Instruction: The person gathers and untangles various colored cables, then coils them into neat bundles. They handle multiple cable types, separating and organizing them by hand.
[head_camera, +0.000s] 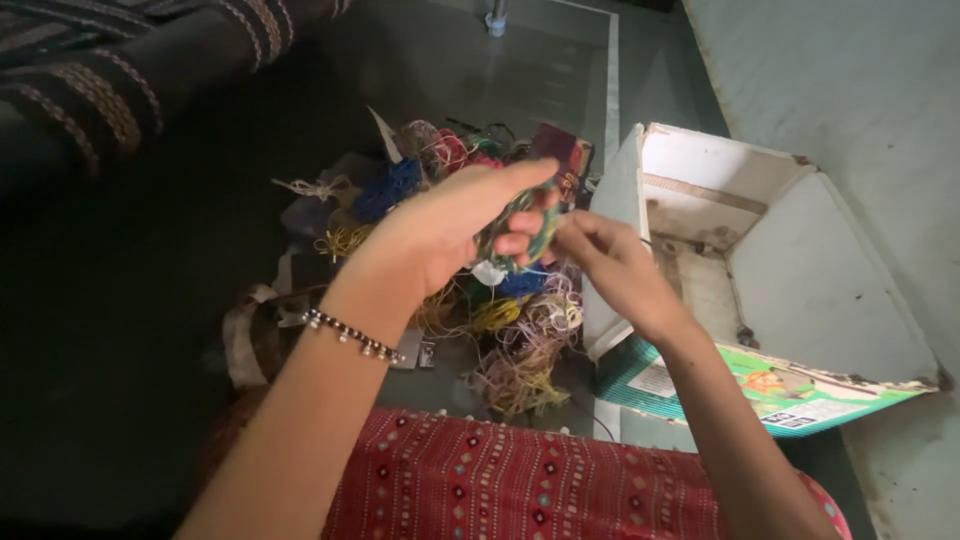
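Note:
My left hand (450, 225) is raised over a heap of coloured thread bundles (500, 330) and holds a small skein of green and multicoloured thread (525, 225) wound around its fingers. A beaded bracelet sits on that wrist. My right hand (605, 262) is just to the right, its fingertips pinching the same skein's strand beside the left fingers. The heap below has blue, yellow, red and pale pink bundles lying tangled on the floor.
An open white cardboard box (800, 260) with a green printed side lies to the right of the heap, against a pale wall (860, 90). Dark striped cloth (110, 60) fills the upper left. Red patterned fabric (500, 480) covers my lap at the bottom.

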